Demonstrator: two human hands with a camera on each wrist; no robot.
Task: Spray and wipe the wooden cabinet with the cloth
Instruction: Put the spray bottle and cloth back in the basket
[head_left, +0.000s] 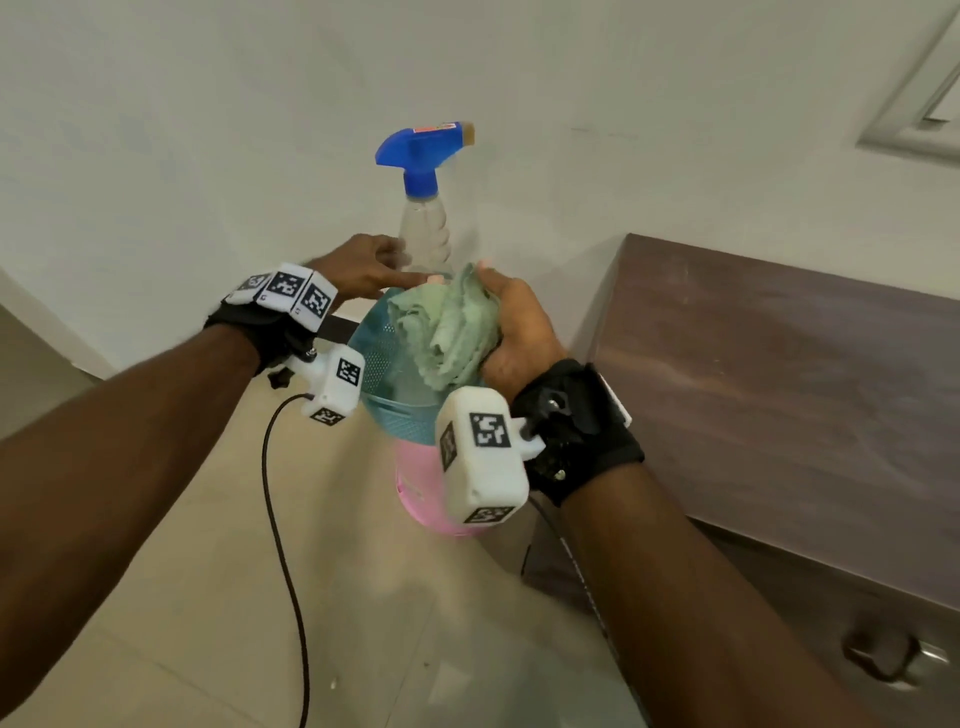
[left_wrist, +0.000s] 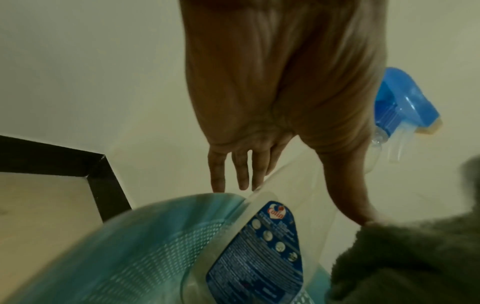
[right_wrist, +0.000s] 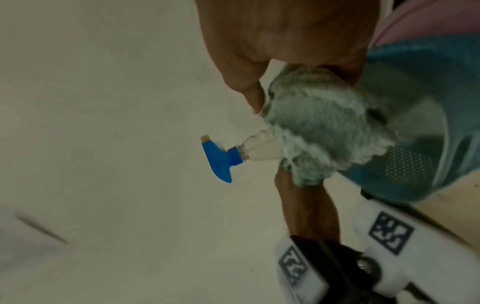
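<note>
Green terry cloth (head_left: 451, 332) is bunched in the right hand (head_left: 511, 332), whose fingers and thumb curl round it just above the rim of a blue mesh basket (head_left: 375, 364). That basket sits atop a pink container (head_left: 415, 480) on the pale tiled floor (head_left: 208, 597). A clear spray bottle (head_left: 426, 228) with a blue trigger head stands upright in the basket, its neck rising at the far side of the cloth, its label visible through the mesh in the left wrist view. The left hand (head_left: 363, 267) reaches toward the bottle with fingers straight and spread; the index finger stretches toward the cloth and, in the left wrist view, the thumb tip meets the cloth's edge. This hand grasps nothing. The bottle's neck is beside its fingers; whether they touch it cannot be told. At the right stands the wooden cabinet (head_left: 779, 374), its dark brown top bare, a metal handle (head_left: 883, 662) on its near front. Behind everything runs a plain off-white wall (head_left: 260, 130).
</note>
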